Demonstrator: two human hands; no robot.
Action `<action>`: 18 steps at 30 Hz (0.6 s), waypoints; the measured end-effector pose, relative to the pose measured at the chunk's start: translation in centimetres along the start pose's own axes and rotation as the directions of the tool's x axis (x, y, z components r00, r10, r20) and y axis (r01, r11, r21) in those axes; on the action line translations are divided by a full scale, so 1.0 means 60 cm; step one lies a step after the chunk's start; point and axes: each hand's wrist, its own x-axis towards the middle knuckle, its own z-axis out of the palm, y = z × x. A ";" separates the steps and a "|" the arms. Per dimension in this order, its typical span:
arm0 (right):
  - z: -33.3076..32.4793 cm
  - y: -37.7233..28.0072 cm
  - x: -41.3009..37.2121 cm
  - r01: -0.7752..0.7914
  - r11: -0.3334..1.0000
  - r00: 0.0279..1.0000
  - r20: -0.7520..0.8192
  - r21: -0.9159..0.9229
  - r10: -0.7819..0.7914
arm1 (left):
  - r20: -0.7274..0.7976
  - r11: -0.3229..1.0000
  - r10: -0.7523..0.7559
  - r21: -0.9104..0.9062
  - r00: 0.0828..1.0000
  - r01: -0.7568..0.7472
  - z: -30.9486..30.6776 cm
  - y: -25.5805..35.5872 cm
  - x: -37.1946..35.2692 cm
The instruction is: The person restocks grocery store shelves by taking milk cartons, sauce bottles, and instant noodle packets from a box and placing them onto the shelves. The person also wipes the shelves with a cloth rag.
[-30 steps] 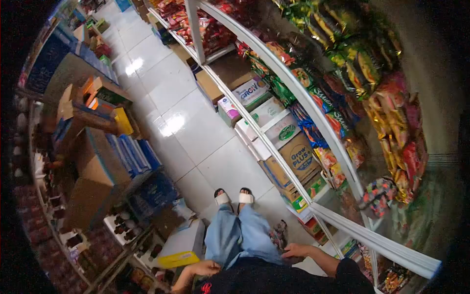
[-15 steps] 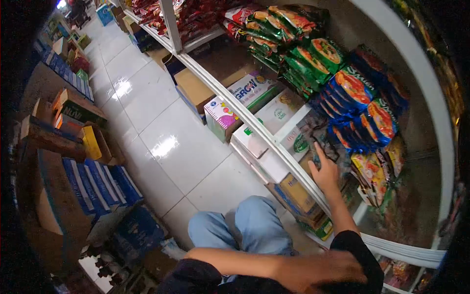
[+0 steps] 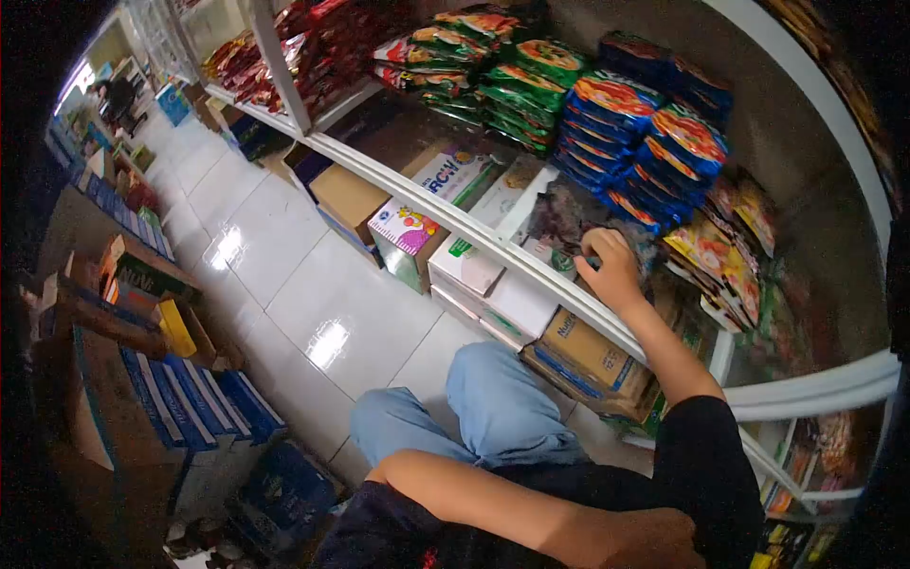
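My right hand is over the glass shelf, its fingers curled downward and the thumb bent. Beneath and around it lies a dark, smeary patch; whether this is a cloth, plastic film or a mark on the glass I cannot make out. Whatever the fingers hold, if anything, is hidden. Just behind the hand are stacked blue noodle packets, with yellow packets to its right. My left forearm crosses my lap, and my left hand lies near my right elbow at the bottom edge, fingers not distinguishable.
Green packets and red packets fill the shelf farther left. A white shelf frame runs along the front, above several cartons. Blue boxes line the opposite side of the tiled aisle.
My right hand's fingers, outstretched before, are now curled. The view has turned, so the shelf sits farther left. My left arm still lies across my body.
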 end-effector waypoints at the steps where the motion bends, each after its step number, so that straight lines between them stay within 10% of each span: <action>1: -0.005 -0.007 -0.001 -0.030 0.999 1.000 0.002 0.036 0.030 | 0.096 0.947 -0.063 -0.307 0.993 0.090 0.002 0.001 0.002; 4: -0.033 -0.011 -0.032 -0.050 0.997 0.996 0.079 0.063 0.045 | 0.564 0.648 -0.008 -0.626 0.826 0.434 -0.014 0.023 0.043; 8: -0.089 0.002 -0.141 -0.061 0.997 0.998 0.031 -0.036 0.062 | 0.625 0.739 -0.211 -0.401 0.751 0.541 -0.048 0.005 0.052; 10: -0.119 0.027 -0.219 -0.177 0.983 0.979 -0.104 -0.036 0.173 | 0.618 0.765 -0.358 -0.235 0.700 0.599 -0.071 -0.015 0.040; 11: -0.129 0.046 -0.254 -0.248 0.964 0.955 -0.191 -0.099 0.227 | 0.162 0.913 -0.268 -0.272 0.950 0.304 -0.092 -0.040 0.006; 12: -0.138 0.053 -0.280 -0.348 0.932 0.906 -0.289 -0.099 0.308 | 0.149 0.770 -0.554 0.466 0.819 0.436 -0.153 -0.063 -0.024; 13: -0.149 0.070 -0.301 -0.422 0.895 0.873 -0.330 -0.141 0.360 | -0.273 0.063 -0.927 0.564 0.258 0.824 -0.197 -0.047 0.030; 14: -0.149 0.069 -0.305 -0.446 0.884 0.856 -0.355 -0.140 0.376 | -0.342 0.322 -0.494 0.782 0.799 0.534 -0.269 -0.094 -0.060; 18: -0.118 0.055 -0.233 -0.406 0.899 0.876 -0.349 -0.161 0.333 | -0.544 -0.093 -0.206 0.838 0.814 0.537 -0.413 -0.153 -0.189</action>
